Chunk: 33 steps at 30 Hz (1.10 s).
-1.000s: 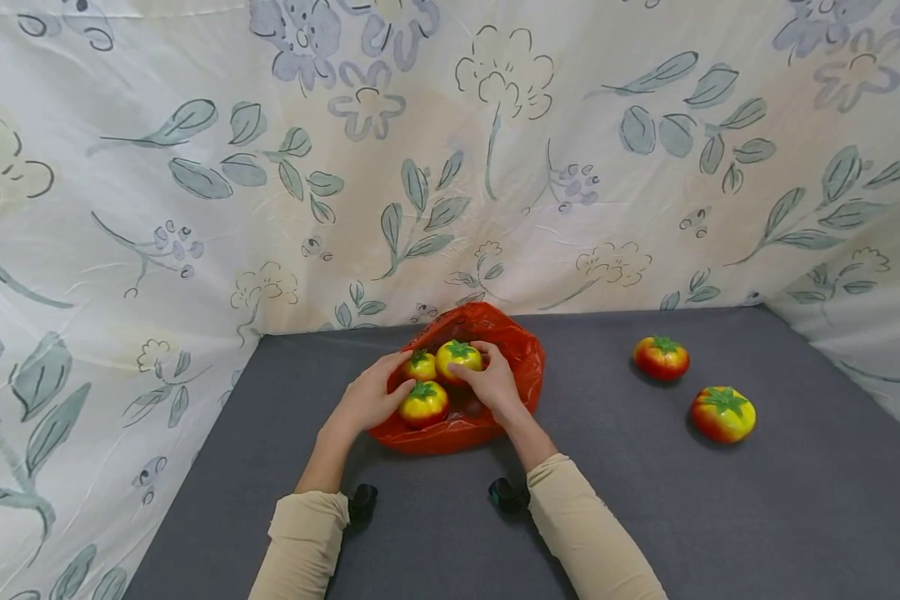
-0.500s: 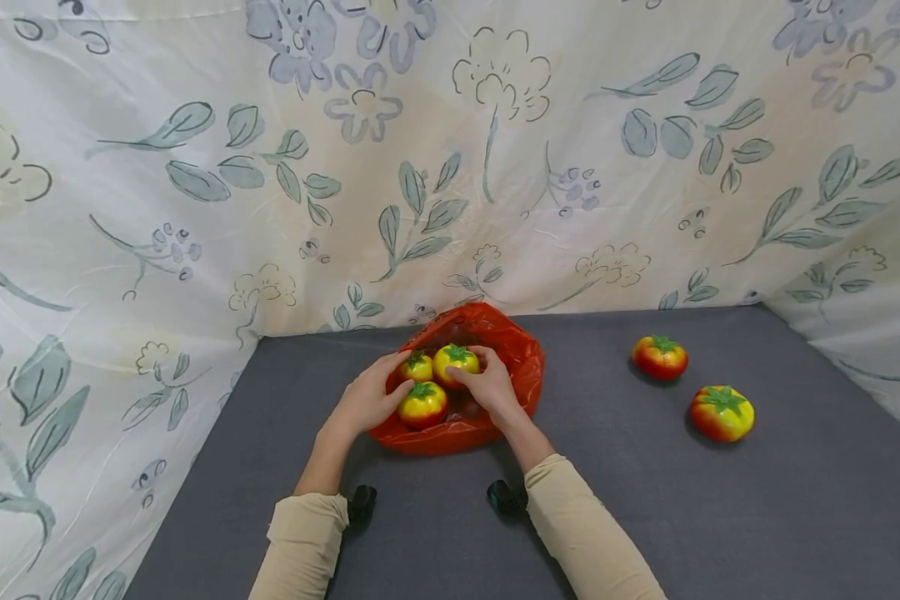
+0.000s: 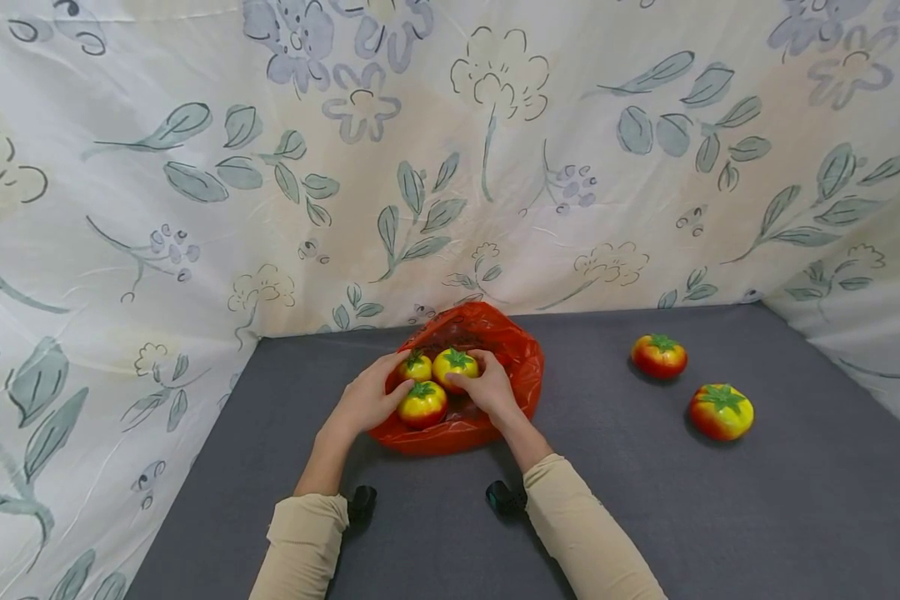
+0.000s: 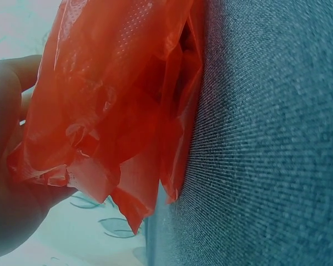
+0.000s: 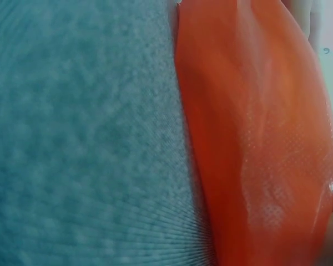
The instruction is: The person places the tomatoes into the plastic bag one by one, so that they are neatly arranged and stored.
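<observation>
A red plastic bag lies open on the dark grey table, holding three yellow-and-red tomatoes with green leafy tops. My right hand reaches into the bag and grips the right-hand tomato between thumb and fingers. At the left rim, my left hand holds the bag, its thumb beside the front tomato. The rear left tomato sits close to the left fingers. In the left wrist view the crumpled bag covers part of the left hand; in the right wrist view the bag hides most of the right hand.
Two more tomatoes lie on the table to the right, one farther back and one nearer. A floral cloth hangs behind the table and along its sides.
My right hand has lowered the right-hand tomato slightly toward the bag's inside, next to the others. The left hand stays at the bag's left rim.
</observation>
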Tool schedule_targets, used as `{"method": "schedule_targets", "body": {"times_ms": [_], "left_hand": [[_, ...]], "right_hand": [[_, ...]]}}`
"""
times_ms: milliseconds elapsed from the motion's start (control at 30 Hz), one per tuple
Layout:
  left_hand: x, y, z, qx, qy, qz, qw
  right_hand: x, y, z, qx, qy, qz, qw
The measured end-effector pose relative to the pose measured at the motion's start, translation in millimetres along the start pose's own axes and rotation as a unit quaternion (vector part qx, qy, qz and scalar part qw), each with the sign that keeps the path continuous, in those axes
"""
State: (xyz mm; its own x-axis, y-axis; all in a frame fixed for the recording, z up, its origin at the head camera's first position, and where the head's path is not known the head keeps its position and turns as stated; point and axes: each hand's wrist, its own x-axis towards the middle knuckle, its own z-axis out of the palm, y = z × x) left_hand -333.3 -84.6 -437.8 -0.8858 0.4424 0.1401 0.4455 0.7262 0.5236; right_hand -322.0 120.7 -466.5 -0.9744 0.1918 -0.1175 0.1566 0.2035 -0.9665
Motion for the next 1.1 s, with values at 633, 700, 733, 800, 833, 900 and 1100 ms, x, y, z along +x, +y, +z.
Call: {"method": "schedule_targets", "body": {"times_ms": [633, 700, 733, 800, 833, 900, 1100], "left_hand": [[-0.8, -0.1, 0.5, -0.002, -0.006, 0.002, 1.0000], [-0.8, -0.3, 0.4, -0.002, -0.006, 0.003, 1.0000], [-0.8, -0.4, 0.4, -0.003, -0.005, 0.003, 1.0000], [-0.9, -0.9, 0.5, -0.003, -0.005, 0.003, 1.0000], [-0.9, -1.2, 0.6, -0.002, -0.004, 0.003, 1.0000], [-0.8, -1.8, 0.8, -0.001, -0.003, 0.003, 1.0000], [-1.2, -2.9, 1.0, 0.001, 0.000, 0.006, 1.0000]], "right_hand": [[-0.9, 0.0, -4.0, -0.012, -0.003, -0.008, 0.9999], [-0.9, -0.9, -5.4, -0.014, -0.004, -0.009, 0.9999], [-0.9, -1.5, -6.2, -0.016, -0.003, -0.009, 0.9998], [-0.5, -2.8, -8.2, -0.017, 0.001, -0.008, 0.9998], [-0.3, -3.5, -9.3, -0.018, 0.004, -0.008, 0.9998], [0.2, -5.1, -11.8, -0.016, 0.008, -0.008, 0.9998], [-0.6, -12.7, -22.1, 0.005, 0.013, -0.015, 0.9998]]}}
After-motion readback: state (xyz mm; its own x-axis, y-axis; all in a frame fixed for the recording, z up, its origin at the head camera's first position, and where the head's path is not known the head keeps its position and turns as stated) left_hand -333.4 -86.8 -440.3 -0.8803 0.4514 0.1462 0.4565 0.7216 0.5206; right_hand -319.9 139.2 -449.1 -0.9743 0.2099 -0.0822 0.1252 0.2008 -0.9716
